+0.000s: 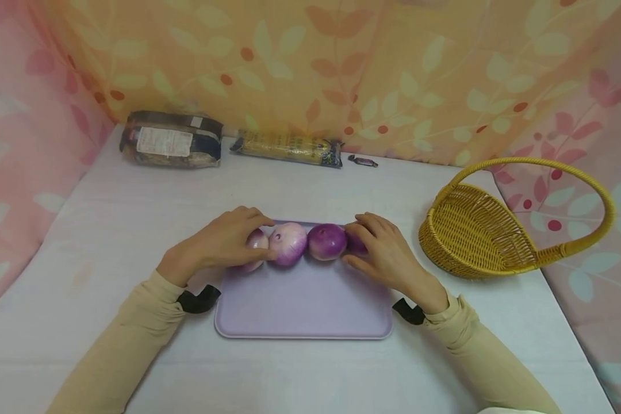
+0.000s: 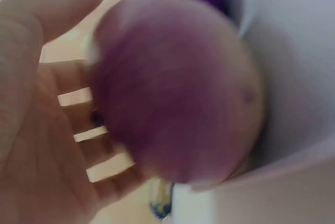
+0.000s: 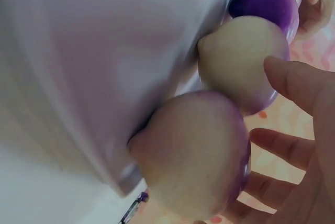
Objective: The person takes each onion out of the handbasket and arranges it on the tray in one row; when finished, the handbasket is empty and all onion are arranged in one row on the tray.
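Several purple onions stand in a row along the far side of a lilac tray [image 1: 305, 305]. My left hand [image 1: 222, 241] cups loosely around the leftmost onion [image 1: 259, 240], its fingers spread behind it and its thumb apart from it in the left wrist view. Beside that one sit a paler onion [image 1: 288, 244] and a darker onion [image 1: 327, 241]. At the row's right end, my right hand [image 1: 388, 253] is around the last onion [image 3: 191, 150], partly hiding it in the head view. Its fingers are spread and loosely bent; whether they touch is unclear.
A yellow wicker basket [image 1: 476, 230] with a tall handle stands right of the tray. Along the back lie a dark labelled package [image 1: 171, 141], a long yellow packet [image 1: 290, 148] and a small wrapped candy [image 1: 363, 161]. Floral curtains surround the white table [image 1: 108, 356].
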Action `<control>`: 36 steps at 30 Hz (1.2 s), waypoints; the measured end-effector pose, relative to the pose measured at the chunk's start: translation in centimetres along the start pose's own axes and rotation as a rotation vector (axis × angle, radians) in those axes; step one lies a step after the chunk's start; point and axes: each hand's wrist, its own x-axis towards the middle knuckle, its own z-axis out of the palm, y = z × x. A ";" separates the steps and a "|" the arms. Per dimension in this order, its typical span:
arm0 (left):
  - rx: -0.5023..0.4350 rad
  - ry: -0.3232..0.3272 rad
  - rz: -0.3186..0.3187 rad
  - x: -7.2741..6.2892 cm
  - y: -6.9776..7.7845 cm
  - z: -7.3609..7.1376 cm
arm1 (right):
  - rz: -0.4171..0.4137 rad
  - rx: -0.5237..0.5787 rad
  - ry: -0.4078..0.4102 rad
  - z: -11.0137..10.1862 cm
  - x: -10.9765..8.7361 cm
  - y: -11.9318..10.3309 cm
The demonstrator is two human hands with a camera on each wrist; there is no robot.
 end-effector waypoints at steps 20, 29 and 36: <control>0.021 -0.075 -0.038 -1.0 -0.6 -0.9 | 0.052 -0.034 -0.012 -0.7 -1.3 1.1; 0.005 -0.077 -0.042 -0.9 -0.6 -0.9 | 0.069 -0.019 -0.027 -0.7 -1.4 1.3; 0.004 -0.065 -0.045 -1.0 -0.8 -0.9 | 0.083 -0.016 -0.030 -0.5 -1.4 1.3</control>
